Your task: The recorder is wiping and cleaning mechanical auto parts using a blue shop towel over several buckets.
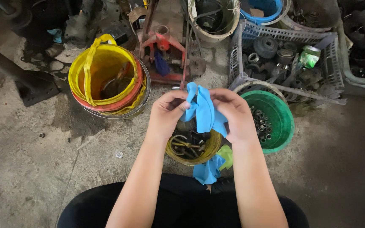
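Observation:
A blue rubber glove [203, 109] hangs between both hands at mid-frame. My left hand [165, 115] pinches its left edge near the top. On the other side my right hand [233, 114] grips its right edge. Directly below the glove sits a small yellow bucket [208, 153] with rusty metal rings and bolts inside. A second blue glove [207, 171] lies on my lap beside a bit of yellow-green material [226, 154].
A green bowl [280, 122] of nuts stands to the right. A yellow bucket nested in a red one [106, 80] stands to the left. Behind are a grey crate [288, 59] of metal parts and a red machine part [165, 50]. The floor is stained concrete.

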